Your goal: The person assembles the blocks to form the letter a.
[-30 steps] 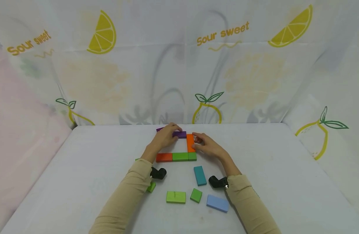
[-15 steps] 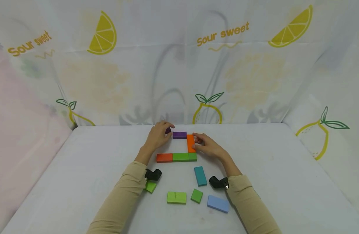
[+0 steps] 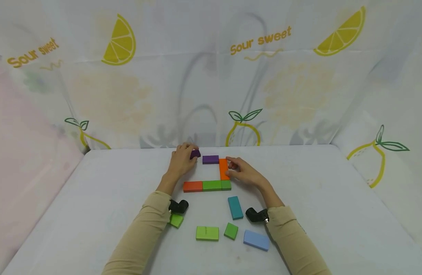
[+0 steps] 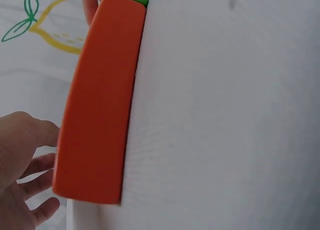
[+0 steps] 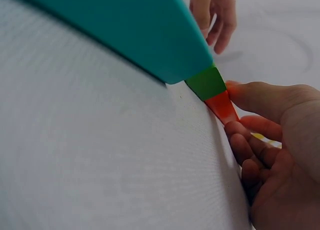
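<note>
My left hand is at the far side of the table, holding a small dark purple block between thumb and fingers. Just right of it lies a purple rectangular block. Its right end meets an upright-running orange block, which my right hand holds at its right side with index finger and thumb. Below, a red-orange block, a green block and a small green block form a row. The left wrist view shows the red-orange block large, hiding part of the left hand.
Closer to me lie a teal block, a lime block, a green square block and a light blue block. Another lime block is partly under the left sleeve. A printed cloth hangs behind the white table.
My left hand has left the purple rectangular block, moved left and taken hold of the dark purple block beside it. The right hand stays at the orange block.
</note>
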The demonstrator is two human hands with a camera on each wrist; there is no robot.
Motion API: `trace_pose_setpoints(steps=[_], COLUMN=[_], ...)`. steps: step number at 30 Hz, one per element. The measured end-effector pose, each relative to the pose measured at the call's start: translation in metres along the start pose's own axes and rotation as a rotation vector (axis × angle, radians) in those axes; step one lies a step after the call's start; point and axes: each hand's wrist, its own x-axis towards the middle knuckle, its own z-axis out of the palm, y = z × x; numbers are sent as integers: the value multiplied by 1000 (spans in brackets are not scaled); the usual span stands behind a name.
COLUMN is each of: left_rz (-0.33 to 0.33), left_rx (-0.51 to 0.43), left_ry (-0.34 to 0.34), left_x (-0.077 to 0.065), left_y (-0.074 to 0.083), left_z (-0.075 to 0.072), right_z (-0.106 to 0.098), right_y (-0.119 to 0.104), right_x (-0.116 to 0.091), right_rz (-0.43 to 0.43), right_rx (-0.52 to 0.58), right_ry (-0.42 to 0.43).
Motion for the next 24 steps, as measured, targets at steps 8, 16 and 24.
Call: trace_pose_setpoints(steps=[8, 16, 24], left_rz=[-14, -18, -33], left_rx=[24, 24, -1], left_ry=[-11, -27, -53], left_x=[-2, -3, -4], left_y=[-3, -6, -6], left_z=[0, 1, -4], right_z=[1, 3, 1], right_y=[2, 1, 1], right_x=[0, -1, 0], right_rz=[-15, -13, -21], right_rx=[-3, -2, -7], right_ry=[3, 2, 4])
